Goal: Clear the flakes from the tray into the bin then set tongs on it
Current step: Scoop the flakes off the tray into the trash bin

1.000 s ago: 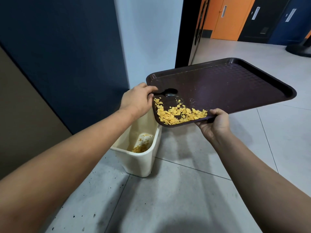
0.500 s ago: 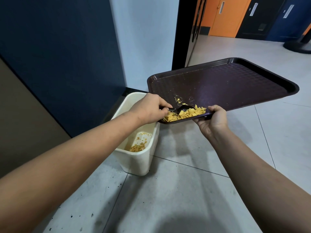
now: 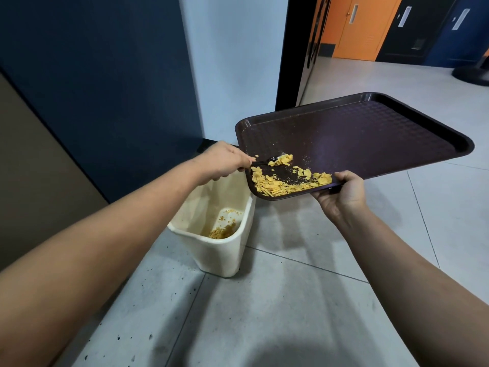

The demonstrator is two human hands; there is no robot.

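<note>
A dark brown tray (image 3: 370,133) is held tilted over a cream bin (image 3: 219,247) on the floor. My right hand (image 3: 344,194) grips the tray's near edge from below. Yellow flakes (image 3: 280,184) lie heaped in the tray's low near-left corner. My left hand (image 3: 225,161) holds a small black spoon (image 3: 264,162), and the spoon's bowl carries some flakes above the heap. More flakes lie on the bin's bottom. No tongs are in view.
The bin stands against a dark blue wall (image 3: 105,75) beside a white pillar. An open doorway at the back right leads to a corridor with orange and black doors. Grey tiled floor (image 3: 291,300) spreads all around.
The spoon drew the flakes to the tray's near edge, then moved back up the tray with some flakes on it. The tray stays tilted over the bin.
</note>
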